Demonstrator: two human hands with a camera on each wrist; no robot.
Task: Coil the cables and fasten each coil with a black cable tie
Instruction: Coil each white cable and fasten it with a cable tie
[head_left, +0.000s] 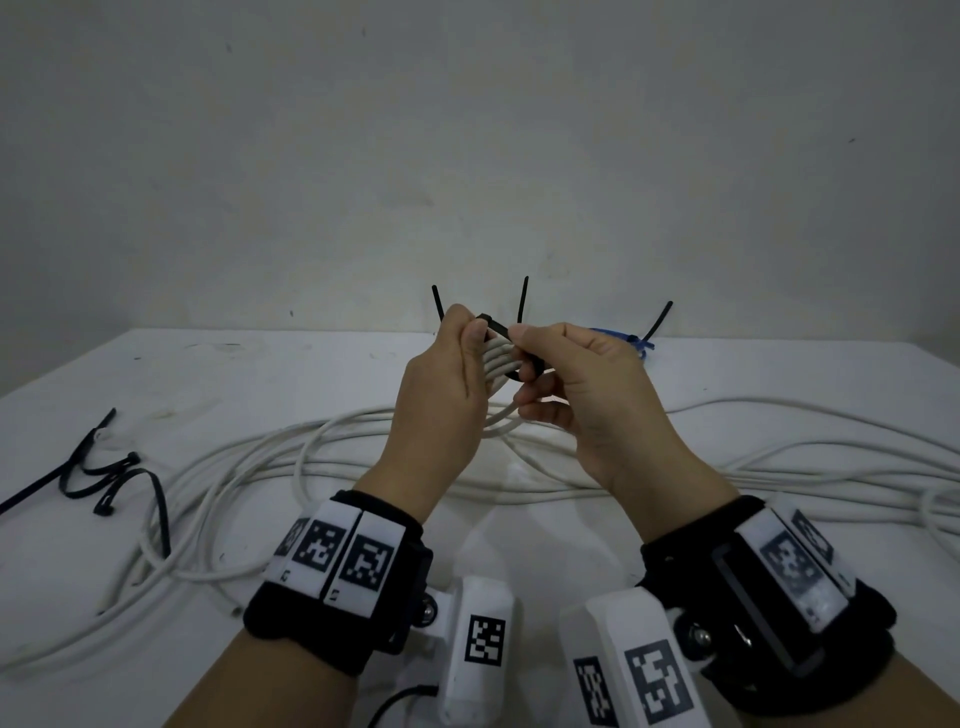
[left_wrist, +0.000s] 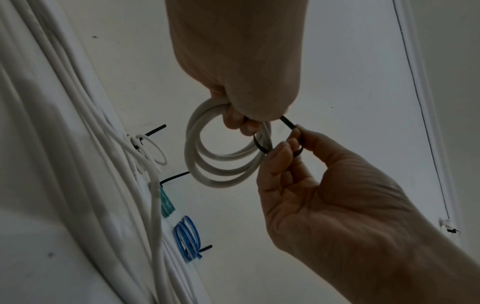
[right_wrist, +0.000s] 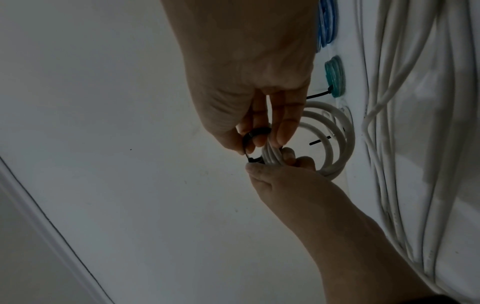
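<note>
The white coil (left_wrist: 223, 148) hangs in the air above the table (head_left: 779, 374), springy and likely to unwind unless pinched where its loops bunch; the left hand (head_left: 441, 384) grips it there; the right hand (head_left: 587, 395) pinches the stiff, slick black tie (left_wrist: 261, 147) looped round it; loose cables (head_left: 779, 467) lie below.

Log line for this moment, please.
stage: tying white coil | left hand: grips coil | right hand: pinches black cable tie looped round it | tie: not yet cinched
</note>
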